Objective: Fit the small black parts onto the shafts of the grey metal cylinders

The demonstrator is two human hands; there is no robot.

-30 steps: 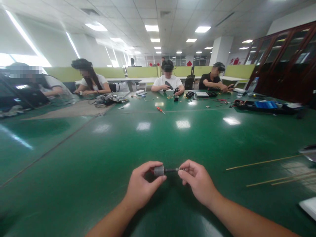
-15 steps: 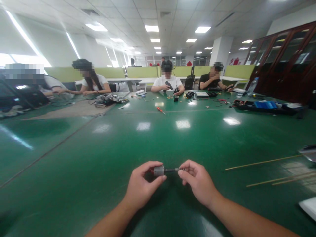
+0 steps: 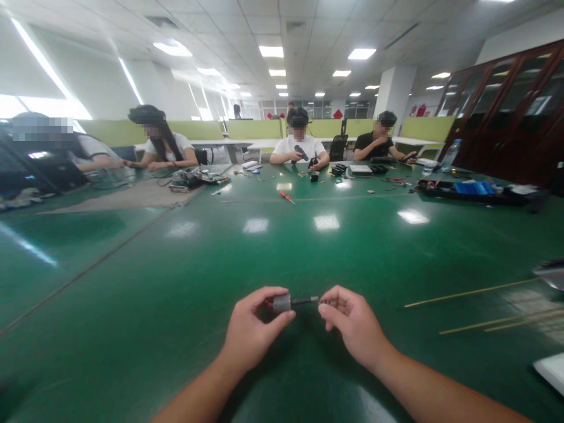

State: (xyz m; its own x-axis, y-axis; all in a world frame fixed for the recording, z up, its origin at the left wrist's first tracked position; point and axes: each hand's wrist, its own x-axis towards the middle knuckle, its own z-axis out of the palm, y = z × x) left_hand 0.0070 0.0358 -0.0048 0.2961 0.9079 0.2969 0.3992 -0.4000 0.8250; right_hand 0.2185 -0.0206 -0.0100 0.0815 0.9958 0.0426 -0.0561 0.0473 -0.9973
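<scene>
Low in the middle of the head view, my left hand [image 3: 253,332] is closed round a small motor [image 3: 282,303], thumb below and fingers above. The motor is a grey metal cylinder, with something reddish at its rear partly hidden by my fingers. A thin dark shaft [image 3: 304,301] with a lighter tip points from it toward my right hand [image 3: 350,323]. Thumb and fingers of that hand pinch a small ribbed metal piece [image 3: 325,302], mostly covered, close to the shaft tip. Whether the two touch I cannot tell. Both hands are above the green tabletop [image 3: 198,270].
Thin yellowish rods [image 3: 471,292] lie at the right, near a white object [image 3: 550,373] at the edge. Farther off is a red screwdriver [image 3: 287,197]. Several people sit across the table among tools and parts; a black tray [image 3: 476,191] stands back right.
My left hand and the motor have shifted slightly left. More of the shaft tip shows beside my right hand, which stays almost in place, still pinching the ribbed piece.
</scene>
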